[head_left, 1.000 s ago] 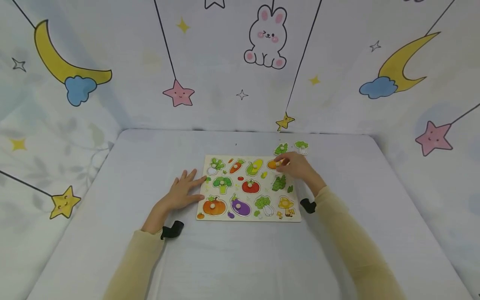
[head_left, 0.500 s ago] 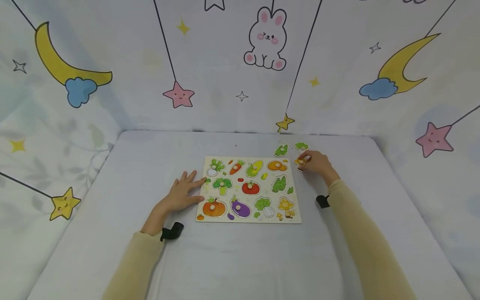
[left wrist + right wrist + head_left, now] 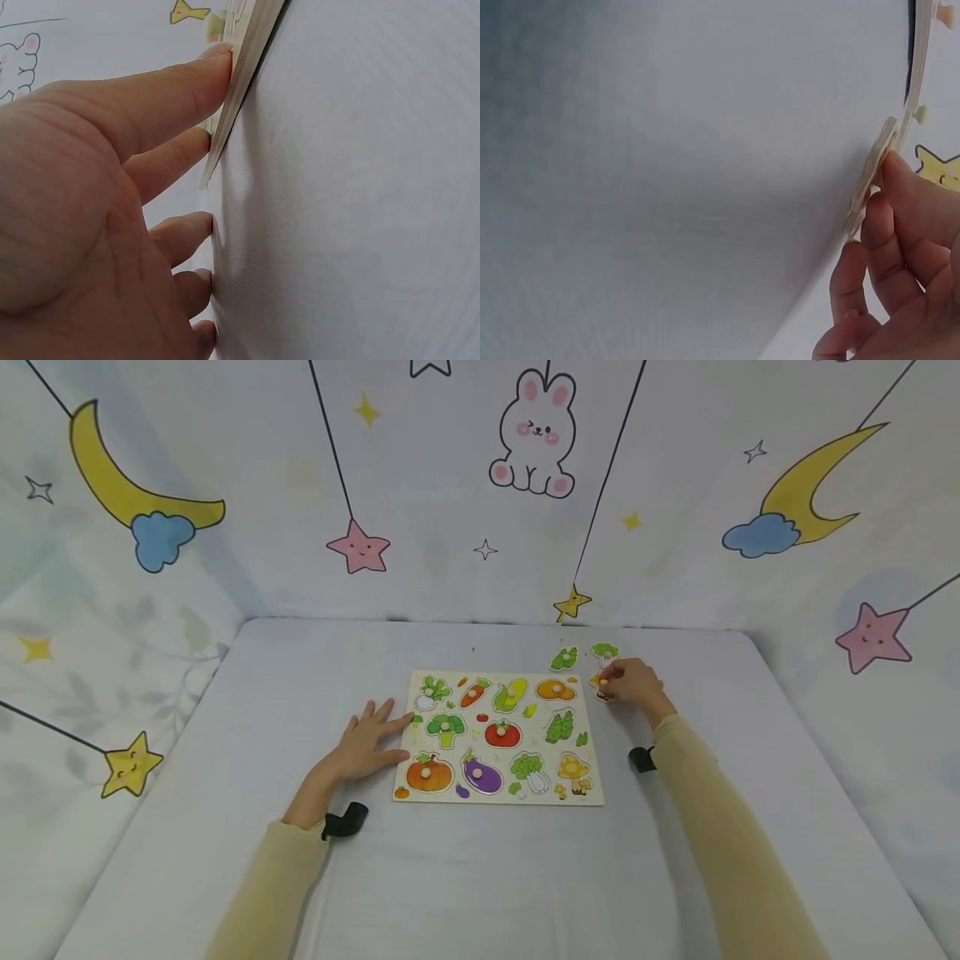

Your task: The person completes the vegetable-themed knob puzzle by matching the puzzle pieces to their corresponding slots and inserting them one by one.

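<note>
A wooden vegetable puzzle board lies flat on the table. My left hand is spread at its left edge; in the left wrist view the thumb and index fingertips touch the board's edge, the other fingertips rest on the cloth. Off the board's upper right corner, my right hand pinches a mushroom puzzle piece, partly hidden by the fingers. The right wrist view shows this piece edge-on, between thumb and fingers. Close behind lie a leafy green vegetable piece and a green asparagus-like piece.
Knobbed pieces sit in the board, among them a pumpkin, an eggplant and a tomato. The printed mushroom place at lower right shows no knob. A white cloth covers the table; a patterned backdrop rises behind.
My right hand has left the potato piece at the board's upper right and moved right to the mushroom piece, which it now pinches. The left hand has stayed in place.
</note>
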